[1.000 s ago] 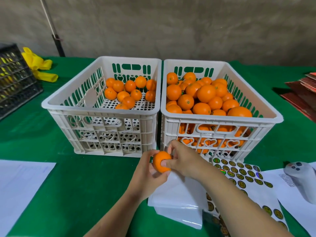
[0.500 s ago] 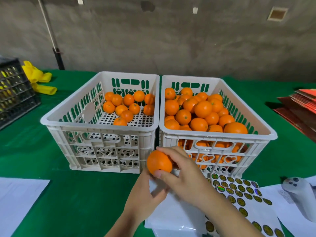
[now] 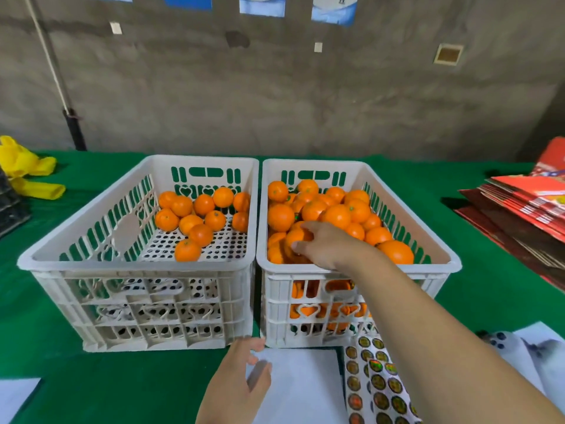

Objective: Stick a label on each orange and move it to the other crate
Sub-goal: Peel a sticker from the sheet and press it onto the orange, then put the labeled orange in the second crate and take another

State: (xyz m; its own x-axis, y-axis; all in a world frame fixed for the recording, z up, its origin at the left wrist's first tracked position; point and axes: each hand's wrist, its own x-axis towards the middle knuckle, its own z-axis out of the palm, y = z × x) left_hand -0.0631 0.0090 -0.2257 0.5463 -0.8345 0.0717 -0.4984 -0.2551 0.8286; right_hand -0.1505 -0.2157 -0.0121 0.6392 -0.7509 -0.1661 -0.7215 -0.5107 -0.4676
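Fingers (image 3: 301, 228) of right hand (image 3: 325, 246) curled round orange (image 3: 296, 237) in right crate (image 3: 354, 270), near front-left corner | left hand (image 3: 235, 384) relaxed, holding nothing, on white sheet (image 3: 302, 381) | step – likely setting or taking orange | next – peel from label sheet (image 3: 376, 384)

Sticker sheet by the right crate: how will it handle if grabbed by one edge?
The sticker sheet probably flops: it already buckles and overlaps itself on the green cloth. It looks thin, so likely light. Its glossy backing may slide against the white paper beside it.
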